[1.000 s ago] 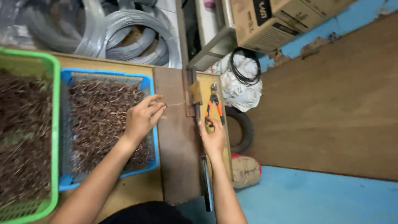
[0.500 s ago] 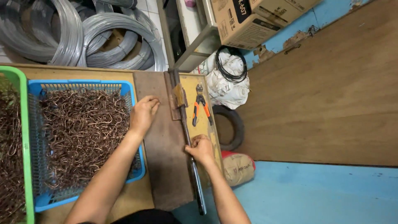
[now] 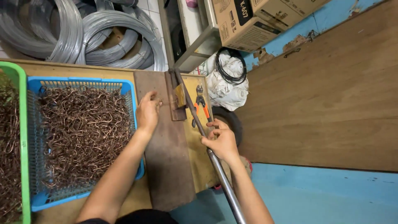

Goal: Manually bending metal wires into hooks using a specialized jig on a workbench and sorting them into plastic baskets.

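Note:
My left hand (image 3: 147, 112) rests on a dark wooden board (image 3: 166, 166) and pinches a short copper wire piece (image 3: 163, 103) against a small bending jig (image 3: 177, 99). My right hand (image 3: 220, 140) grips a long metal lever bar (image 3: 219, 174) that pivots at the jig and runs toward me. Beside my left forearm, a blue basket (image 3: 132, 93) holds a heap of bent copper wire hooks (image 3: 83, 132).
A green basket (image 3: 18, 79) of more copper hooks sits at the far left. Orange-handled pliers (image 3: 200, 107) lie on the yellow bench top by the lever. Coils of grey steel wire (image 3: 83, 37) lie behind, with cardboard boxes (image 3: 248, 20) and a white sack (image 3: 228, 83) at the right.
My right hand left the pliers area, took the lever bar and swung it down toward me. My left hand stays at the jig with the wire.

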